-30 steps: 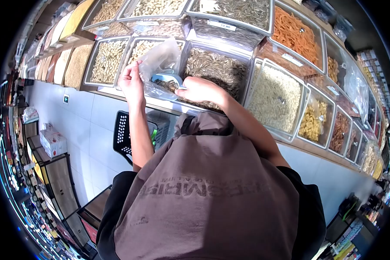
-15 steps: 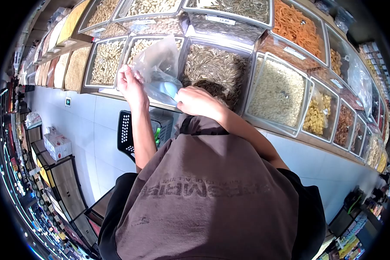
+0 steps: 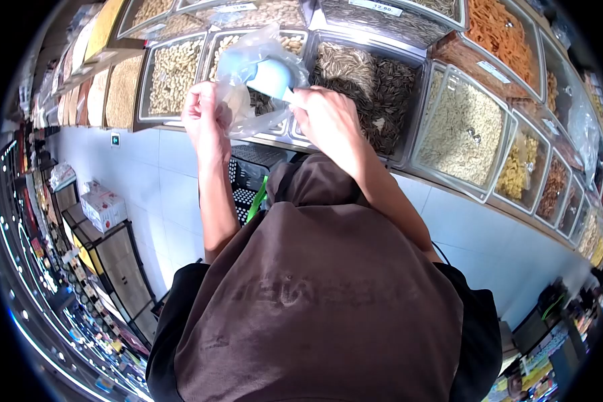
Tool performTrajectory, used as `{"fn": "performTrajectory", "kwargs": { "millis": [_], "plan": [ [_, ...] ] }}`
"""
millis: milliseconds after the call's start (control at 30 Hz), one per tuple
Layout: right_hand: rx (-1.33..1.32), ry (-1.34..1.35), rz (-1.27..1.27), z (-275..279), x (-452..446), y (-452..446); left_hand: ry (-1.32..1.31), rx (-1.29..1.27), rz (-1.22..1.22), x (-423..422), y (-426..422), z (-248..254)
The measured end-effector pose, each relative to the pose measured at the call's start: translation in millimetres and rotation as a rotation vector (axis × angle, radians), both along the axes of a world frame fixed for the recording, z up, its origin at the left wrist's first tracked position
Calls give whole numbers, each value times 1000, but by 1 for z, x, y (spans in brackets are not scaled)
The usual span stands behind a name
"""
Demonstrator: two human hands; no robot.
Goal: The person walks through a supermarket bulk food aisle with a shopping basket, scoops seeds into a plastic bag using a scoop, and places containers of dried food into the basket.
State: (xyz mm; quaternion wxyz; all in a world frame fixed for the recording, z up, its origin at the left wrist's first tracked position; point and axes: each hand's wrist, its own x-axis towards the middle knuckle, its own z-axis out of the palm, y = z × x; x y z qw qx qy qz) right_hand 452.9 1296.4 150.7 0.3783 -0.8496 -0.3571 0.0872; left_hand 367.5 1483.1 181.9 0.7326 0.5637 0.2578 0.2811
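My left hand (image 3: 206,119) pinches the edge of a clear plastic bag (image 3: 251,125), keeping its mouth spread. My right hand (image 3: 327,119) is closed round the handle of a light blue scoop (image 3: 272,76), whose head lies at the bag's mouth. Dark seeds (image 3: 260,102) show just below the scoop, in or behind the bag; the film makes it hard to tell which. Both hands are over the front edge of the bins. Right of my right hand is a bin of sunflower seeds (image 3: 390,100), pale ones at the back left and darker ones elsewhere.
A bin of peanuts (image 3: 175,77) stands at the left. To the right are bins of pale flakes (image 3: 459,127), yellow pieces (image 3: 518,164) and orange shreds (image 3: 499,43). A black basket (image 3: 244,177) with a green handle hangs or stands below my arms.
The scoop has come up and tilted higher at the bag's mouth, with my right hand raised. Dark seeds now show by the bag. The view has shifted slightly.
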Motion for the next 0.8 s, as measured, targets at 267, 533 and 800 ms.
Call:
{"fn": "performTrajectory", "kwargs": {
  "millis": [267,533,800],
  "plan": [
    [-278,-1,-68,3,16,42,314,254,-363,30,56,19],
    [-154,321,-148,21,37,35,133,-180,-271,69,95,-11],
    [233,1021,-308,27,6,-34,144,-189,-310,76,112,-20]
  ]
}}
